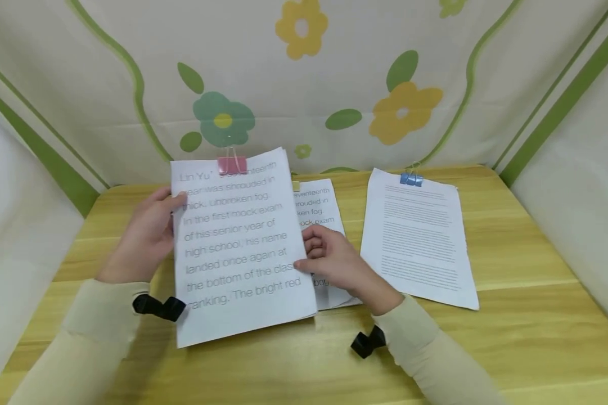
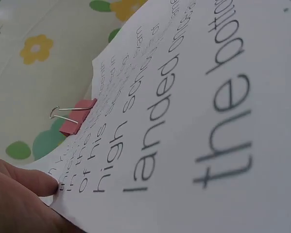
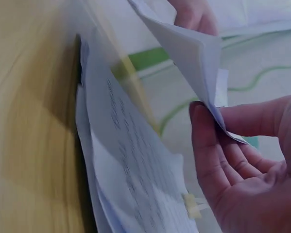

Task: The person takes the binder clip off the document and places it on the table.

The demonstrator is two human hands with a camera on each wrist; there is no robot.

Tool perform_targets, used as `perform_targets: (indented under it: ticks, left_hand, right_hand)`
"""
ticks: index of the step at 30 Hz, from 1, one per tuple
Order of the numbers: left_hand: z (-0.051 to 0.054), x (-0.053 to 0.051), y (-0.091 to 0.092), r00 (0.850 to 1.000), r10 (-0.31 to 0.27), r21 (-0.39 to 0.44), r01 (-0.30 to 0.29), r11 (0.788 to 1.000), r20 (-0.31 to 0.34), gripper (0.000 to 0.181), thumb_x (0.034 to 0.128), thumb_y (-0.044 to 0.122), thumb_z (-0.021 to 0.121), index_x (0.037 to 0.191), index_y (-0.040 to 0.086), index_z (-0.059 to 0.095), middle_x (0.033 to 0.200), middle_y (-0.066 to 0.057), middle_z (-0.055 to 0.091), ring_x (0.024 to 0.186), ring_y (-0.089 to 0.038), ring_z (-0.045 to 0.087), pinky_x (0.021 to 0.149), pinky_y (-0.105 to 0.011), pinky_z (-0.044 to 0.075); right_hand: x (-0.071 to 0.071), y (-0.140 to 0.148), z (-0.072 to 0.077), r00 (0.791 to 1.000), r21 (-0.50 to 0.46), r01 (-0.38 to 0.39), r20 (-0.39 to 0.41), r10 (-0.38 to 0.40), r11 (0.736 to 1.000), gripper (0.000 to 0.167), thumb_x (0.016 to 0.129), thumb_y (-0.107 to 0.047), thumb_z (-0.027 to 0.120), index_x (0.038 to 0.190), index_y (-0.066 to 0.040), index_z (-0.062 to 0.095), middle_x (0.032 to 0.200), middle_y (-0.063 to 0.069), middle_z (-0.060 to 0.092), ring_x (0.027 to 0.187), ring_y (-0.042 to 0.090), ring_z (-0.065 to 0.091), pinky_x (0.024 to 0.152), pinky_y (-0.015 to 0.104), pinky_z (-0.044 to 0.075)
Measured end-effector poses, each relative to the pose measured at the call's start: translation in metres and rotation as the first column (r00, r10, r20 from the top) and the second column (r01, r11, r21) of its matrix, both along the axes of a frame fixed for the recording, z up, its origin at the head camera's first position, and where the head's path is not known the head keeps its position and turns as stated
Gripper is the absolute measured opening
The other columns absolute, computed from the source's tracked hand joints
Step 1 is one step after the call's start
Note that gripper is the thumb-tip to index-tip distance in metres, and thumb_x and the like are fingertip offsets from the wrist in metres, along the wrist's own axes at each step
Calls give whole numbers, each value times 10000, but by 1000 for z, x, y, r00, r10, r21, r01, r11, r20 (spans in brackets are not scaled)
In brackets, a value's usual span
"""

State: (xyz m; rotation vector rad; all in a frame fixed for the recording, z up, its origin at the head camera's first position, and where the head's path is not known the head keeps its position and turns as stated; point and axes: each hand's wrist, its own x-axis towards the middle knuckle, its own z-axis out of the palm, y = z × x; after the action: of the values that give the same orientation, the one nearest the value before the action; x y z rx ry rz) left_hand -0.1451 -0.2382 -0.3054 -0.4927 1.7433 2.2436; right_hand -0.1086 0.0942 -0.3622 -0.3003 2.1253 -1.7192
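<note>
A stack of printed paper (image 1: 243, 242) with a pink binder clip (image 1: 232, 165) at its top edge is held up above the table, tilted toward me. My left hand (image 1: 149, 230) grips its left edge, thumb on the front and fingers behind. At the right edge my right hand (image 1: 334, 261) pinches the sheets between thumb and fingers, seen also in the right wrist view. Partly hidden behind lies a second stack (image 3: 130, 145) with a yellow binder clip (image 3: 192, 206). The left wrist view shows the pink clip (image 2: 78, 117) beyond the large print.
On the right of the wooden table (image 1: 526, 337) lies another stack of printed paper (image 1: 420, 242) with a blue binder clip (image 1: 411, 179). A white cloth with flowers (image 1: 304, 84) rises behind the table's back edge.
</note>
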Motion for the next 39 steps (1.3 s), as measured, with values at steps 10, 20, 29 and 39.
perform_targets:
  ticks: [10,20,29,39]
  left_hand:
    - [-15,-9,89,997,-69,-3,69,998,-46,488,1159,244,485,1644,232,437,1387,-5,619,1189,-167,605,967,-252,513]
    - [-32,-13,137,994,-88,-21,87,996,-71,387,1154,248,505,1538,219,548,1297,-38,649,1103,-184,627,932,-276,507]
    - [-52,-10,135,997,1,135,9,991,-73,386,1145,203,531,1529,187,565,1295,-9,665,1102,-133,656,932,-230,550]
    - [-58,-7,136,997,-7,130,16,991,-71,378,1143,254,540,1514,177,543,1300,-7,662,1113,-131,672,929,-238,548]
  right_hand:
    - [12,95,14,993,256,25,-122,7,966,311,882,-37,831,1126,-4,642,955,102,692,857,218,647,758,249,539]
    - [23,144,8,999,240,21,-44,-10,971,288,897,-40,821,1096,39,628,900,125,738,796,160,711,755,283,609]
    - [20,145,-1,999,240,-40,14,38,970,270,886,-13,813,1057,47,614,857,124,746,757,171,688,729,270,582]
    - [24,143,-2,997,320,-30,-62,53,947,200,893,-7,814,1025,-5,664,841,63,770,754,129,689,722,232,558]
